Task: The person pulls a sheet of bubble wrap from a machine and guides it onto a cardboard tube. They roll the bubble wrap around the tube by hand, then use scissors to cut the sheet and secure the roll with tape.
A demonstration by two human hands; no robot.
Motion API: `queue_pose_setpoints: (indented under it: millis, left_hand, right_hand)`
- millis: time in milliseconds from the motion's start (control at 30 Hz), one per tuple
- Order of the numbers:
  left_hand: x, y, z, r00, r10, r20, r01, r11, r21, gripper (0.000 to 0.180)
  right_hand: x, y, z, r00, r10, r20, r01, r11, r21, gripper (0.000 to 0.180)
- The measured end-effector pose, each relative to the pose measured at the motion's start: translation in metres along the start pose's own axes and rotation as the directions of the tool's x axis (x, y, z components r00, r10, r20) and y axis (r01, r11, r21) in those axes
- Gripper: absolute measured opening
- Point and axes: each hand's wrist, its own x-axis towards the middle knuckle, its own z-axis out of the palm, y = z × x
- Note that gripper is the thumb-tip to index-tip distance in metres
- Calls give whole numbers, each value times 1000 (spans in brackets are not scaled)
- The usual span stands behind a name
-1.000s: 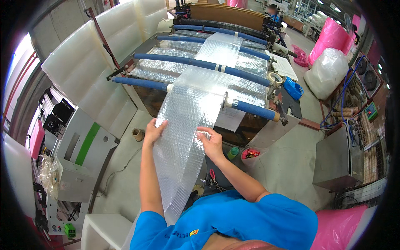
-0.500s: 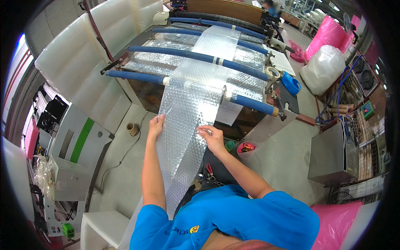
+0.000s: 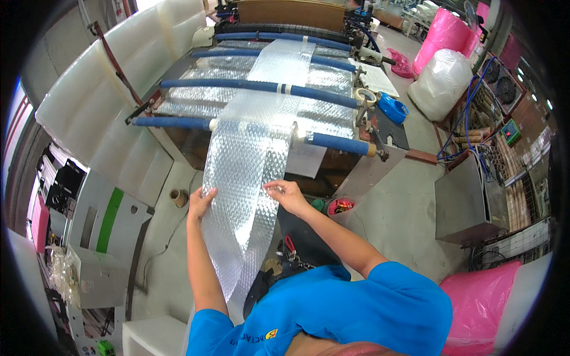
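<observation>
A long strip of clear bubble wrap (image 3: 234, 160) hangs over the front blue roller (image 3: 172, 122) and runs down toward my body. My left hand (image 3: 202, 203) grips the strip's left edge, thumb on top. On the other side, my right hand (image 3: 286, 196) pinches the bubble wrap near its right edge with thumb and forefinger, the other fingers curled. Between the hands the strip shows a diagonal fold, its right part lapped over. Its lower end passes beside my left arm and goes out of sight below.
Several blue rollers cross the machine ahead. Blue tape (image 3: 393, 108) lies at its right. A pink-lined bin (image 3: 341, 206) stands below. At left are a grey-white machine panel (image 3: 101, 219) and a cardboard core (image 3: 177, 197); at right, a metal cabinet (image 3: 466, 202) and pink film rolls (image 3: 442, 41).
The whole view has shifted left. My left hand has slid a little nearer to me along the strip, and the fold in the bubble wrap looks wider and brighter.
</observation>
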Motion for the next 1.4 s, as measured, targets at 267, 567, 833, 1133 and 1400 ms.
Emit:
queue_pose_setpoints:
  millis: [267, 567, 833, 1133, 1400]
  left_hand:
    - [13, -32, 1, 998, -50, 33, 50, 999, -2, 31]
    - [35, -41, 16, 981, -187, 57, 186, 982, 31, 28]
    - [38, 9, 20, 955, -295, 35, 297, 953, -65, 28]
    - [56, 76, 16, 952, -306, -23, 306, 952, 26, 25]
    - [71, 87, 13, 958, -277, 72, 271, 959, 88, 27]
  right_hand:
    - [-28, -141, -168, 978, 23, 206, 5, 991, -133, 22]
    - [33, -13, -381, 572, -417, -707, -89, 825, -558, 15]
    - [24, 43, -367, 460, -369, -808, -155, 862, -483, 12]
    - [32, -89, -324, 620, -68, -782, 103, 995, -5, 15]
    - [71, -172, -138, 645, 345, 682, -391, 915, -93, 32]
